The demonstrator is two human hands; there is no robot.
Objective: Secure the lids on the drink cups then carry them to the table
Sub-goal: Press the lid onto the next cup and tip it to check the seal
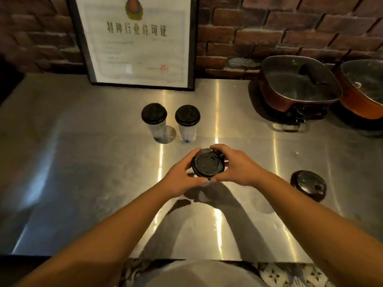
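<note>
A black lid sits on top of a cup at the middle of the steel counter; the cup under it is almost hidden. My left hand wraps the lid's left and near rim. My right hand curls over its right and far rim, fingertips on the edge. Two clear cups stand upright behind, side by side: the left cup and the right cup, each capped with a black lid. Another black lid lies flat on the counter to the right.
A framed certificate leans against the brick wall at the back. Two copper-coloured pots with glass lids, one and another, stand at the back right. The counter's near edge runs just in front of my body.
</note>
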